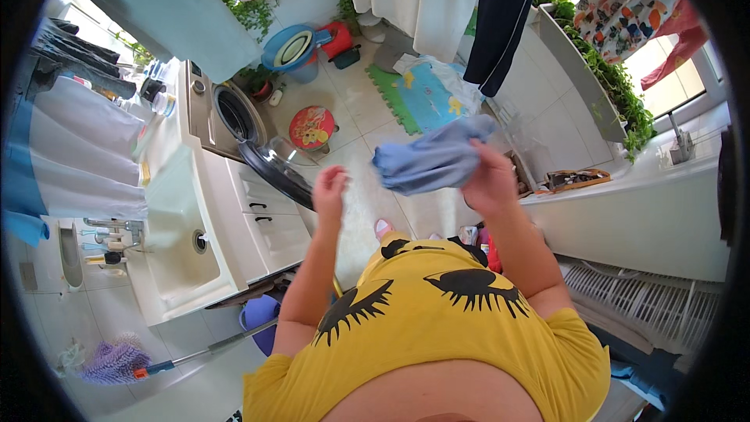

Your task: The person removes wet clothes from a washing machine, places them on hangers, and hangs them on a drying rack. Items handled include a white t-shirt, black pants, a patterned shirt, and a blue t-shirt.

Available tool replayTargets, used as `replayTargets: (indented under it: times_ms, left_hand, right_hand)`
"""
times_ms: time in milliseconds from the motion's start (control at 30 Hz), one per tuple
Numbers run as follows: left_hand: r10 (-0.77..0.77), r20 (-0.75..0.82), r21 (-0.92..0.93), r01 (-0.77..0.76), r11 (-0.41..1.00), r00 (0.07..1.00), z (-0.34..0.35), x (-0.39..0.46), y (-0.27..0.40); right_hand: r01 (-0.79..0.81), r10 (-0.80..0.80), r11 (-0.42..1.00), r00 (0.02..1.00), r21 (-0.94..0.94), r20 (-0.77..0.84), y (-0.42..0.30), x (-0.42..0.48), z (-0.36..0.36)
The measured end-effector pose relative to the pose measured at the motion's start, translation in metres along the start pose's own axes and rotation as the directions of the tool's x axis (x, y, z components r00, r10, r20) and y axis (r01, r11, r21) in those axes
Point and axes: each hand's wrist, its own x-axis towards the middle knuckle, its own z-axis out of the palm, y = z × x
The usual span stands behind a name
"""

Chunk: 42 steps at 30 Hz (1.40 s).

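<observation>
A blue cloth garment [430, 155], somewhat blurred, hangs in the air in front of me. My right hand [491, 179] grips its right end. To the left of the cloth, my left hand [331, 190] is raised and apart from it, the fingers curled and blurred; whether they are closed cannot be made out. Beyond that hand a front-loading washing machine [196, 120] stands with its round door [275, 173] swung wide. Its dark drum opening [233, 110] faces the room.
A low red round stool [312, 128] stands on the tiles past the washer door. Behind it are a blue bucket [302, 67] and foam mats [433, 91]. A white sink [176, 258] lies left. Laundry hangs overhead, including dark trousers [507, 17]. A flat mop [117, 363] leans lower left.
</observation>
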Motion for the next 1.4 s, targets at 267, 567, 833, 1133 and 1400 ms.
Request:
replayTargets:
  times_ms: [267,567,833,1133,1400]
  left_hand:
    - [0.198,0.437,0.002,-0.221,0.975,0.878,0.109,-0.069,0.056]
    - [0.203,0.246,0.353,-0.283,0.892,0.948,0.081,-0.037,0.103]
    - [0.484,0.384,0.809,-0.539,0.234,0.787,0.037,0.005,0.108]
    - [0.455,0.44,0.878,-0.477,-0.037,0.774,0.032,0.03,0.202]
    - [0.626,0.587,0.685,-0.727,-0.046,0.513,0.034,-0.002,0.141]
  right_hand:
    - [-0.085,0.103,0.983,0.989,0.164,-0.104,0.065,0.005,0.013]
    - [0.547,-0.634,-0.051,0.628,-0.835,0.45,0.002,0.035,-0.043]
    - [-0.124,-0.452,-0.689,0.844,-0.715,0.289,-0.014,0.049,-0.075]
    - [-0.218,-0.244,-0.679,0.968,-0.701,-0.065,-0.046,0.071,-0.016]
    - [-0.009,-0.394,-0.818,0.738,-0.576,0.547,-0.024,0.046,-0.058]
